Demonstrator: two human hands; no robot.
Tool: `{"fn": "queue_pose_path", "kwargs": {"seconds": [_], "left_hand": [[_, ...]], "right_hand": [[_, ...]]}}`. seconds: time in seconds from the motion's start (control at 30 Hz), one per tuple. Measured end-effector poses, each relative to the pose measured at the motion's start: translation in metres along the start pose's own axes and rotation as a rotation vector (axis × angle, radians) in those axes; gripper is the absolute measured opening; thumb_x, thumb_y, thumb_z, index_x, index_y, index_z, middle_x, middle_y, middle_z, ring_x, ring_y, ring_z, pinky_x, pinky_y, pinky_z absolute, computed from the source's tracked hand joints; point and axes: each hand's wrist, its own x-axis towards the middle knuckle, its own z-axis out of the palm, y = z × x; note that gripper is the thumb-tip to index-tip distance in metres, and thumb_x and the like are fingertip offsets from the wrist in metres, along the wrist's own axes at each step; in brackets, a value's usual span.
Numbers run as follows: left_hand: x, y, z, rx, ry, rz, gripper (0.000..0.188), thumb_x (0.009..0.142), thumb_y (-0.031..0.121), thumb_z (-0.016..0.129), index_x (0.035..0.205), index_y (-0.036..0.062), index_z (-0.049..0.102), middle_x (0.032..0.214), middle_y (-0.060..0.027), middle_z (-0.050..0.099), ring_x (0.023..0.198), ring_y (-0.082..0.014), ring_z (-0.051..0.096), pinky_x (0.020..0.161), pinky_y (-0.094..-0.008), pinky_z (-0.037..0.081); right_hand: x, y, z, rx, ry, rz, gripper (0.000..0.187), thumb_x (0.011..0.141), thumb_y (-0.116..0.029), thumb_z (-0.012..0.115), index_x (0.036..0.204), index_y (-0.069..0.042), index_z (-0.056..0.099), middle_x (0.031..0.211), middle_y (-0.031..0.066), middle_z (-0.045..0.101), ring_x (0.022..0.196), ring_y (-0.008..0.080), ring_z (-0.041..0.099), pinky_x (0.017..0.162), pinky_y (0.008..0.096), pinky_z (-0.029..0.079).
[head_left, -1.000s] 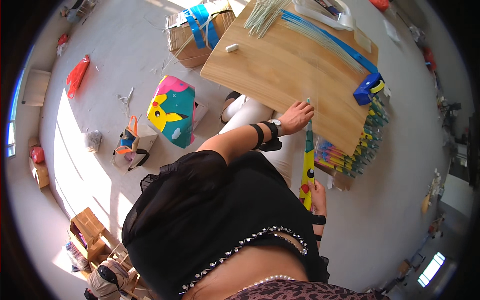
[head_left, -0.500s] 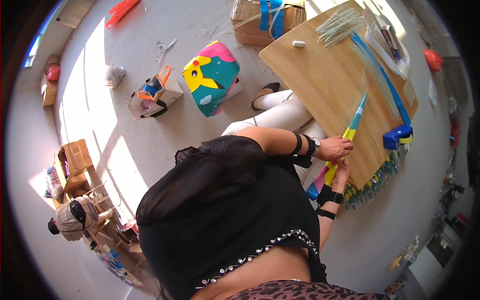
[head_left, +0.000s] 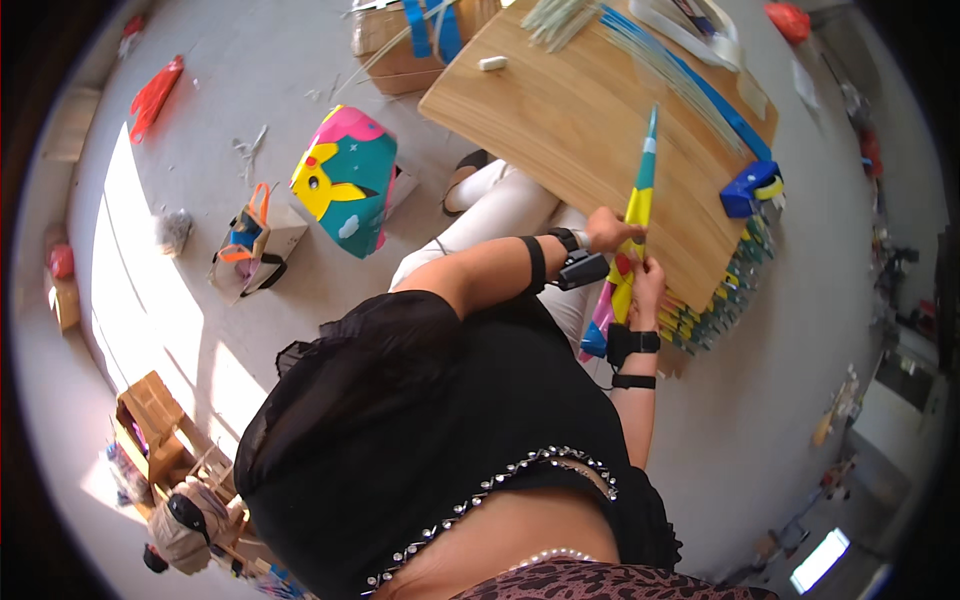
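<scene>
A long, narrow folded sheet [head_left: 642, 200], tapering to a teal point and printed in yellow, pink and blue, lies across the near edge of the wooden table [head_left: 560, 120]. My left hand [head_left: 608, 231] is closed around its yellow middle. Just below, my right hand [head_left: 649, 284] grips the same sheet from the right side, its fingers pressed together. The wider pink and blue end hangs over my lap, off the table. Exactly where the fingertips meet the sheet is partly hidden.
A blue tape dispenser [head_left: 750, 192] sits at the table's right corner, above a hanging bundle of similar folded pieces [head_left: 735, 270]. Thin pale sticks [head_left: 566, 22] and a blue strip [head_left: 690, 80] lie further back. A colourful printed sheet [head_left: 350, 190] and a bag [head_left: 250, 250] stand on the floor at left.
The whole view has shifted, so table and hands appear further left and higher. The folded sheet now stands more upright in the picture. Both hands still grip it.
</scene>
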Motion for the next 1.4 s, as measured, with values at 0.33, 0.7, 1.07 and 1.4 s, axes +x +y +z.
{"fn": "queue_pose_path", "kwargs": {"seconds": [0.33,0.7,1.07,1.4], "left_hand": [[0.005,-0.006,0.005,-0.335,-0.190,-0.079,0.022,0.101,0.020,0.077,0.111,0.0005,0.076,0.097,-0.0081,0.078,0.081,-0.0187,0.074,0.071,-0.0326,0.061],[0.017,0.002,-0.007,-0.417,-0.225,-0.074,0.026,0.107,0.019,0.067,0.116,-0.0049,0.070,0.109,-0.0164,0.077,0.097,-0.0271,0.076,0.083,-0.0390,0.064],[0.012,-0.001,-0.020,-0.523,-0.386,-0.168,0.031,0.110,0.017,0.043,0.122,-0.0066,0.059,0.097,-0.0077,0.065,0.099,-0.0247,0.070,0.099,-0.0465,0.058],[0.014,0.006,-0.051,-0.440,-0.552,-0.219,0.027,0.105,0.010,0.043,0.118,-0.0054,0.061,0.114,-0.0161,0.072,0.111,-0.0315,0.072,0.105,-0.0487,0.056]], "right_hand": [[-0.019,-0.017,0.004,0.199,0.086,0.086,0.025,0.100,-0.020,0.078,0.109,0.003,0.074,0.089,0.0039,0.074,0.078,0.0084,0.063,0.069,0.0272,0.051],[-0.112,0.005,-0.029,0.319,-0.084,0.174,0.026,0.104,-0.013,0.072,0.126,0.002,0.069,0.106,0.0025,0.075,0.091,0.0078,0.068,0.084,0.0237,0.051],[-0.092,0.019,-0.020,0.383,0.028,0.191,0.014,0.103,-0.008,0.071,0.114,0.001,0.073,0.098,0.0036,0.076,0.086,0.0096,0.069,0.081,0.0259,0.054],[-0.053,-0.004,0.000,0.394,0.034,0.132,0.015,0.101,-0.004,0.073,0.115,0.001,0.072,0.101,0.0040,0.076,0.090,0.0093,0.070,0.081,0.0251,0.055]]}}
